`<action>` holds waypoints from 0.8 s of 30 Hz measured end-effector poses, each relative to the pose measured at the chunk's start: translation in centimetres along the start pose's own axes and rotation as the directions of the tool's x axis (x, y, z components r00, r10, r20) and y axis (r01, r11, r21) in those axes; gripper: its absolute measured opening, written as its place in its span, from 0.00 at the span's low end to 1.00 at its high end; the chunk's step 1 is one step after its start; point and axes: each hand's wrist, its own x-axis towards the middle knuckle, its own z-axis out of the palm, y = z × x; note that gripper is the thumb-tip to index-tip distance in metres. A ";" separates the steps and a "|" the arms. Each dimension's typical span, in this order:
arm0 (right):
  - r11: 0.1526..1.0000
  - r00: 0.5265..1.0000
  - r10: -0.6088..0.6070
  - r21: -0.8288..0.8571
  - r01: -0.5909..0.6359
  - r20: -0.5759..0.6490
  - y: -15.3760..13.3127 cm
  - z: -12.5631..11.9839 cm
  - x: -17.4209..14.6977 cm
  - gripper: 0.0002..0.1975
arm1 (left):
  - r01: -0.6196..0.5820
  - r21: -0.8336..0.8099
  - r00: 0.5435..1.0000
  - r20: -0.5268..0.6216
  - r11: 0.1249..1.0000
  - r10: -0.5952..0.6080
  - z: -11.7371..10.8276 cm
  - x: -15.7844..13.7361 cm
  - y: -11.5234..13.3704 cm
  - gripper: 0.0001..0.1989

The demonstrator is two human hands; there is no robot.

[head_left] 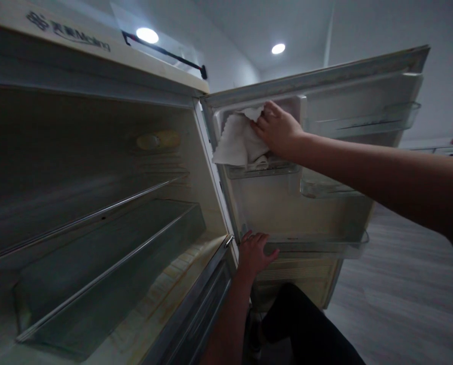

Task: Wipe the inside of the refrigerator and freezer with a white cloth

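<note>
My right hand (277,129) grips a white cloth (236,139) with its fingers closed over the upper edge. The cloth hangs against the inner side of the open refrigerator door (264,203), in front of a small clear door shelf (264,171). Lower down, my left hand (255,252) is spread out near the hinge side of the door, close to the left end of the lower door shelf (313,248). It holds nothing that I can see; whether its fingertips touch the door cannot be made out.
The refrigerator's inside (165,116) is to the left, dark, with a glass shelf (85,223) and a greenish clear drawer (116,274). More clear bins (374,121) line the door's right part. My bent leg (306,324) is below the door; grey wood-look floor (401,284) spreads right.
</note>
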 end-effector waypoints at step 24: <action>0.868 0.944 -0.308 0.441 0.228 0.118 -2.4 -0.3 4.4 0.18 | -0.012 0.033 0.999 -0.041 0.999 0.013 0.2 -0.1 -0.2 0.24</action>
